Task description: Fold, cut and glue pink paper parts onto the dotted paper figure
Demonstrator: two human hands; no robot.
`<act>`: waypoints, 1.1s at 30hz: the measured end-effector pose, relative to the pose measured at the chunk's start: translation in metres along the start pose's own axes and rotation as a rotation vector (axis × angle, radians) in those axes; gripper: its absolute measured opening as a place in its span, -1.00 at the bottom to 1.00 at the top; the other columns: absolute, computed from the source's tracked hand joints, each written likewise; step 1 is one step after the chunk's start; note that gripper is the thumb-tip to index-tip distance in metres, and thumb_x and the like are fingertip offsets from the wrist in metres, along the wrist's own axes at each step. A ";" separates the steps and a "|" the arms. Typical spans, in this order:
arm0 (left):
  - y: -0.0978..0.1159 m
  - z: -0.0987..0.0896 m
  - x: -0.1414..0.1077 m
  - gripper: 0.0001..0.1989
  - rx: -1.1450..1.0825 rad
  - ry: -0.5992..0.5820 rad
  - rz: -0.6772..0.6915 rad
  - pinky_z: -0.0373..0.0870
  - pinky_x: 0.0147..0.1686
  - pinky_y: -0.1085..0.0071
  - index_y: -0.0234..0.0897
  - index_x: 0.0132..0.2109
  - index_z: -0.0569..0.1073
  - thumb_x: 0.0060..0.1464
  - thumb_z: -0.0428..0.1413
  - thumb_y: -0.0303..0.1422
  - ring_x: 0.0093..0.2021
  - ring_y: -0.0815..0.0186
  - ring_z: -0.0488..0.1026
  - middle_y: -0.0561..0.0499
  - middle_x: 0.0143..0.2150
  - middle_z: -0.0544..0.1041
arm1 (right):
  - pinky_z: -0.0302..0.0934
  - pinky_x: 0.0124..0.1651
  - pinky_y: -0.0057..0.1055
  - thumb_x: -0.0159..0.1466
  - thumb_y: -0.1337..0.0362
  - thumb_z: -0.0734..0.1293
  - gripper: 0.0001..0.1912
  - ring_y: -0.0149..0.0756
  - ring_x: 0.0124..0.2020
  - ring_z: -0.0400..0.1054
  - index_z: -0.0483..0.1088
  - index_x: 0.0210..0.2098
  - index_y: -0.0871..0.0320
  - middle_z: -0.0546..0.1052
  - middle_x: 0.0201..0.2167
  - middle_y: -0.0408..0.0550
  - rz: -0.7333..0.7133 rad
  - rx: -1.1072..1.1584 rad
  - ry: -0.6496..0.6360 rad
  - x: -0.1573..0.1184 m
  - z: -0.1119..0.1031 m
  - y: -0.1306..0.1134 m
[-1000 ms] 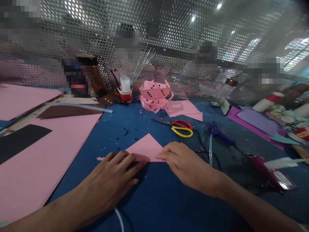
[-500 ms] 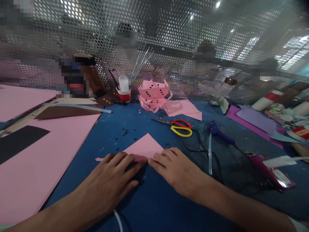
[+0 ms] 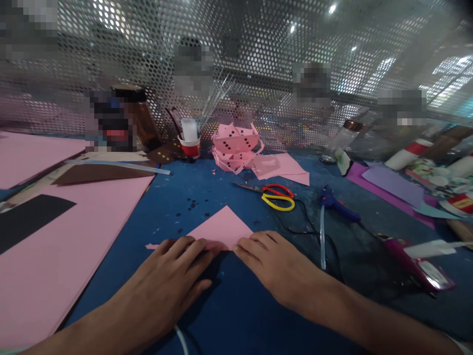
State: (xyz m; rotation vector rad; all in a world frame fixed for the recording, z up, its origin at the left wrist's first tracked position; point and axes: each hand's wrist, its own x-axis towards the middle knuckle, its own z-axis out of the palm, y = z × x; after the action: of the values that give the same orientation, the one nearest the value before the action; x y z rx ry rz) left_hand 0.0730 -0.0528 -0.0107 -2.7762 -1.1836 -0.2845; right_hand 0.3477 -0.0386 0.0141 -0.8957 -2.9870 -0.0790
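Observation:
A pink sheet of paper point(image 3: 226, 227), folded to a triangle, lies on the blue table with its point facing away from me. My left hand point(image 3: 172, 278) rests along the left of its near edge, fingers stretched on the paper and thumb apart from it. On the right of that edge, my right hand point(image 3: 271, 261) presses down with its fingertips, slightly bent; its thumb is hidden. Beyond the paper lie scissors point(image 3: 278, 197) with red and yellow handles. Small black paper bits point(image 3: 192, 203) are scattered left of the scissors.
Large pink sheets point(image 3: 88, 236) lie at left. At the back stand a pink paper construction point(image 3: 236, 145) with black squares and a red-and-white cup point(image 3: 191, 148). A blue glue gun point(image 3: 338, 204) with its cord lies at right, near a magenta object point(image 3: 417, 264). Perforated metal point(image 3: 258, 49) runs behind.
My right hand has slid slightly right along the paper's near edge, widening the gap between the hands. My left hand stays nearly in place.

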 end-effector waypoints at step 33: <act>-0.005 0.007 -0.025 -0.46 -0.006 0.040 -0.066 0.33 0.11 0.21 -0.06 0.39 0.27 0.35 0.10 -0.11 0.14 0.13 0.47 -0.01 0.23 0.52 | 0.29 0.23 -0.01 0.30 0.56 0.24 -0.36 0.00 0.18 0.29 0.21 0.37 0.29 0.40 0.29 0.09 0.157 -0.017 0.027 -0.049 0.002 0.000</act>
State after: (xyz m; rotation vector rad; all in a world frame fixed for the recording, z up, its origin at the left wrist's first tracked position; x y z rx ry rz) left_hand 0.0533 -0.0663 -0.0223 -2.7271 -1.2685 -0.3487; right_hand 0.3885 -0.0657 0.0099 -1.1178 -2.8832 -0.1125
